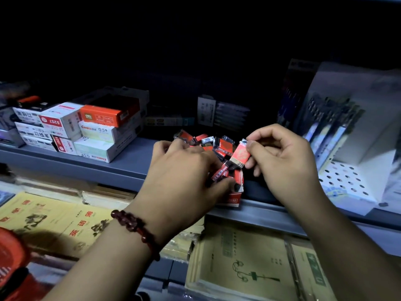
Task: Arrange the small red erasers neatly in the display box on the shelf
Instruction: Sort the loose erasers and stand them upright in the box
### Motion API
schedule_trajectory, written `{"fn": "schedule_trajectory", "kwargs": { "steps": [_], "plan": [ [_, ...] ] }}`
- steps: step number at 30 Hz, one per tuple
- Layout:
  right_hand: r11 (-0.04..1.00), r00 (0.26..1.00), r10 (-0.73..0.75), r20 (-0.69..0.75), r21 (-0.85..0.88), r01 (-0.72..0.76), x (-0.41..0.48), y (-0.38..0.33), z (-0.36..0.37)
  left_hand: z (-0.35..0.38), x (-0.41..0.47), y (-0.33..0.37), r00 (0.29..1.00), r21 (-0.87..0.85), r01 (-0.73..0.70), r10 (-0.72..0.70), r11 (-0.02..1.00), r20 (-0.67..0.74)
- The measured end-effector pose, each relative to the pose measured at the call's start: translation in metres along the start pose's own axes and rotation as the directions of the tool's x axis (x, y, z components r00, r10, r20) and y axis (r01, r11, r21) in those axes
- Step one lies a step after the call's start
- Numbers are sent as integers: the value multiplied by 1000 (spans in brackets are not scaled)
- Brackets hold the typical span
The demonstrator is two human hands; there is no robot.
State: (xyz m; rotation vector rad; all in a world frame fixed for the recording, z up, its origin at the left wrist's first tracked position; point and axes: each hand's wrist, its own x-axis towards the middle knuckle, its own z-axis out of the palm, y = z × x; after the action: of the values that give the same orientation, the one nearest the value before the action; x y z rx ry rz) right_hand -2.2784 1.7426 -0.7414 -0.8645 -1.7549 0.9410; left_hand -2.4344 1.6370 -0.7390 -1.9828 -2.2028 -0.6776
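Small red plastic-wrapped erasers (208,143) lie jumbled in a low red cardboard display box (234,200), which sits at the front edge of the grey metal shelf (121,168). One more red eraser marked 2B (239,154) is above the pile, pinched by its top corner between the right hand's (282,164) thumb and forefinger, the other fingers curled. The left hand (184,170), palm down, covers the box's left side with bent fingers among the erasers; whether it grips any cannot be told.
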Motion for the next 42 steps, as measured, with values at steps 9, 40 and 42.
{"fn": "schedule_trajectory", "kwargs": {
  "steps": [9,40,42],
  "plan": [
    [1000,1000,-8,-18,-27,7,6,7,1,-3,22,17,989,122,108,-119,987,86],
    [996,996,-26,-86,-90,18,1,8,2,12,35,22,989,264,100,-124,959,76],
    [995,996,-22,-88,-98,14,-1,9,0,12,35,22,989,265,101,-125,959,77]
  ]
}}
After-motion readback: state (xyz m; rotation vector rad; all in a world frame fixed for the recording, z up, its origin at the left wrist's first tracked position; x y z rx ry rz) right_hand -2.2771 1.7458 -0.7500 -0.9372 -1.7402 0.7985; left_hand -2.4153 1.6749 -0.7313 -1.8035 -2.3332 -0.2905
